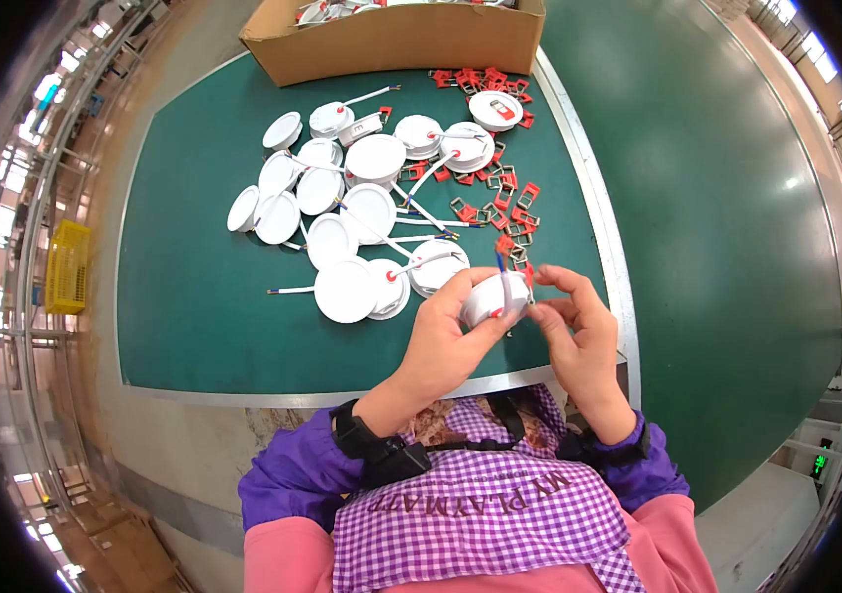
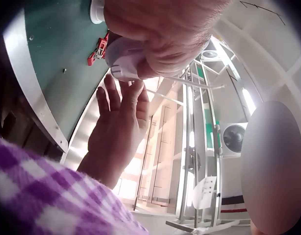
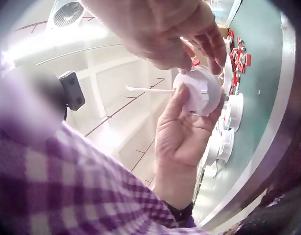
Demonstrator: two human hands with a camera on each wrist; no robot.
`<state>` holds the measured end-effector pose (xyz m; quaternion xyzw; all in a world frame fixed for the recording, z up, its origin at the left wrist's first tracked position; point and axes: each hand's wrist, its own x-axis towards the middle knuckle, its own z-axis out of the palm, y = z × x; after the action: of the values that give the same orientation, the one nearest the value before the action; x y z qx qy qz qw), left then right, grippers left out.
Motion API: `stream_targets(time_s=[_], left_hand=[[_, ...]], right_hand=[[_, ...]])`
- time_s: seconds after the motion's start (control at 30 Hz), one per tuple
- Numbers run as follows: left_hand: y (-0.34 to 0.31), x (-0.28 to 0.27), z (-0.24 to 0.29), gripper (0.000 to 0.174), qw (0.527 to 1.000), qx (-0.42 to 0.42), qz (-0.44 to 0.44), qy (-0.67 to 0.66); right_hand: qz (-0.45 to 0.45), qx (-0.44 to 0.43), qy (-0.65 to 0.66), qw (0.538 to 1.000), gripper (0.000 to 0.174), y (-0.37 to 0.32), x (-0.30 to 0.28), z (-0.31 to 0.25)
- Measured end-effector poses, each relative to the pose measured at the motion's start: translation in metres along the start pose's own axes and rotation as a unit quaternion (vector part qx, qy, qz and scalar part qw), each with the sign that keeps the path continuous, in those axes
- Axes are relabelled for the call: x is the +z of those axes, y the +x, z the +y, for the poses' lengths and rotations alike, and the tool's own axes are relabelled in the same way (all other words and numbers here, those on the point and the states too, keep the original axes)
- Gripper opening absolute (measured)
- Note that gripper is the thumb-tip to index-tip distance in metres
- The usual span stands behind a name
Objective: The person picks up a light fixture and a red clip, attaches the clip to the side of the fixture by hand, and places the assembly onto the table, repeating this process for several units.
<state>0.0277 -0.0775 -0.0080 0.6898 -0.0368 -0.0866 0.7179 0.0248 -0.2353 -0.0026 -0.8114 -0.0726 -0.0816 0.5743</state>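
Observation:
My left hand (image 1: 443, 336) grips a round white downlight (image 1: 488, 298), thumb on its near side and fingers around its back. Its white cable stands up from the housing, ending in bare coloured wires; the cable also shows in the right wrist view. My right hand (image 1: 579, 331) is at the downlight's right side, thumb and fingertips pinching a small red clip (image 1: 528, 272) with a metal part against the housing. In the right wrist view, a bit of red shows between the right fingers (image 3: 216, 51) and the lamp; fingers partly hide it.
Several white downlights (image 1: 346, 290) with cables lie on the green table (image 1: 203, 336). Loose red clips (image 1: 525, 193) with metal frames are scattered along its right side. A cardboard box (image 1: 391, 44) holding more parts stands at the back. A metal edge strip (image 1: 594, 208) borders another green surface.

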Motion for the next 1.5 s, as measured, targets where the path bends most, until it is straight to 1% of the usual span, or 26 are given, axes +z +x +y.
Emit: stream_targets(time_s=[0.03, 0.13, 0.27, 0.4, 0.47, 0.57, 0.63, 0.67, 0.7, 0.77, 0.83, 0.87, 0.9, 0.97, 1.0, 1.03, 1.07, 1.1, 1.17, 1.2, 1.27, 1.3, 1.37, 1.4, 1.47, 1.5], left_hand=[[-0.002, -0.001, -0.002, 0.033, 0.999, -0.025, -0.008, -0.043], [-0.004, -0.002, 0.0, 0.038, 0.996, -0.049, -0.036, -0.064], [-0.007, -0.003, -0.005, 0.037, 0.995, -0.045, -0.036, -0.082], [-0.01, -0.009, -0.001, 0.038, 0.995, -0.056, -0.051, -0.065], [-0.012, -0.014, 0.002, 0.04, 0.989, -0.094, -0.086, -0.078], [-0.015, -0.016, 0.0, 0.042, 0.985, -0.111, -0.075, -0.109], [-0.014, -0.017, -0.003, 0.042, 0.983, -0.115, -0.071, -0.123], [-0.014, -0.018, -0.005, 0.042, 0.981, -0.12, -0.067, -0.136], [-0.014, -0.02, -0.007, 0.042, 0.981, -0.119, -0.067, -0.136], [-0.013, -0.025, -0.008, 0.044, 0.991, -0.091, -0.1, -0.026], [-0.015, -0.027, 0.005, 0.043, 0.992, -0.073, -0.099, 0.013], [-0.015, -0.029, 0.011, 0.043, 0.992, -0.054, -0.097, 0.054], [-0.015, -0.033, 0.012, 0.043, 0.993, -0.053, -0.096, 0.054], [-0.016, -0.041, 0.015, 0.044, 0.978, -0.073, -0.091, 0.17], [-0.017, -0.042, 0.015, 0.044, 0.978, -0.073, -0.089, 0.173], [-0.018, -0.043, 0.012, 0.042, 0.99, -0.102, -0.069, 0.068], [-0.018, -0.044, 0.009, 0.04, 0.99, -0.129, -0.048, -0.038], [-0.019, -0.043, 0.004, 0.04, 0.99, -0.129, -0.046, -0.038], [-0.02, -0.038, -0.003, 0.045, 0.927, -0.192, -0.011, -0.322], [-0.021, -0.037, -0.002, 0.045, 0.927, -0.193, -0.011, -0.323], [-0.018, -0.034, 0.005, 0.05, 0.823, -0.267, -0.02, -0.501], [-0.017, -0.033, 0.005, 0.05, 0.823, -0.267, -0.02, -0.501], [-0.015, -0.031, 0.003, 0.056, 0.839, -0.275, -0.048, -0.467], [-0.014, -0.03, 0.004, 0.056, 0.839, -0.276, -0.047, -0.467], [-0.012, -0.026, 0.006, 0.05, 0.934, -0.243, -0.037, -0.257], [-0.011, -0.025, 0.006, 0.05, 0.934, -0.244, -0.038, -0.257]], right_hand=[[-0.012, 0.067, 0.083, 0.994, 0.032, -0.002, 0.0, -0.003], [-0.072, 0.108, 0.094, 0.987, 0.042, -0.005, -0.005, -0.003], [-0.085, 0.119, 0.081, 0.986, 0.04, -0.004, -0.006, 0.0], [-0.088, 0.089, 0.055, 0.991, 0.038, -0.006, -0.006, -0.006], [-0.092, 0.088, 0.043, 0.991, 0.037, -0.003, -0.006, -0.007], [-0.118, 0.102, 0.083, 0.984, 0.036, 0.0, -0.005, -0.001], [-0.144, 0.172, 0.127, 0.966, 0.037, 0.002, -0.004, -0.001], [-0.144, 0.171, 0.127, 0.966, 0.037, 0.005, -0.005, 0.001], [-0.182, 0.165, 0.109, 0.963, 0.035, 0.011, -0.01, 0.005], [-0.219, 0.159, 0.09, 0.959, 0.033, 0.026, -0.02, 0.011], [-0.207, 0.133, 0.012, 0.969, 0.027, 0.046, -0.027, 0.015], [-0.165, 0.076, -0.075, 0.981, 0.025, 0.055, -0.027, 0.024], [-0.12, 0.017, -0.16, 0.98, 0.023, 0.064, -0.025, 0.034], [-0.127, -0.014, -0.215, 0.968, 0.022, 0.078, -0.021, 0.043], [-0.124, -0.056, -0.269, 0.953, 0.02, 0.081, -0.018, 0.054], [-0.121, -0.097, -0.323, 0.934, 0.019, 0.084, -0.015, 0.059], [-0.133, -0.098, -0.346, 0.924, 0.015, 0.086, -0.013, 0.06], [-0.135, -0.1, -0.345, 0.924, 0.015, 0.087, -0.012, 0.06], [-0.166, -0.124, -0.391, 0.897, 0.012, 0.086, -0.011, 0.06], [-0.167, -0.124, -0.392, 0.896, 0.012, 0.084, -0.01, 0.059], [-0.137, -0.116, -0.38, 0.908, 0.011, 0.077, -0.011, 0.054], [-0.138, -0.115, -0.38, 0.908, 0.011, 0.076, -0.014, 0.052], [-0.108, -0.015, -0.192, 0.975, 0.012, 0.074, -0.021, 0.046], [-0.109, -0.014, -0.192, 0.975, 0.012, 0.072, -0.023, 0.038], [-0.098, 0.098, -0.016, 0.99, 0.014, 0.066, -0.028, 0.02], [-0.098, 0.099, -0.015, 0.99, 0.014, 0.061, -0.028, 0.014]])
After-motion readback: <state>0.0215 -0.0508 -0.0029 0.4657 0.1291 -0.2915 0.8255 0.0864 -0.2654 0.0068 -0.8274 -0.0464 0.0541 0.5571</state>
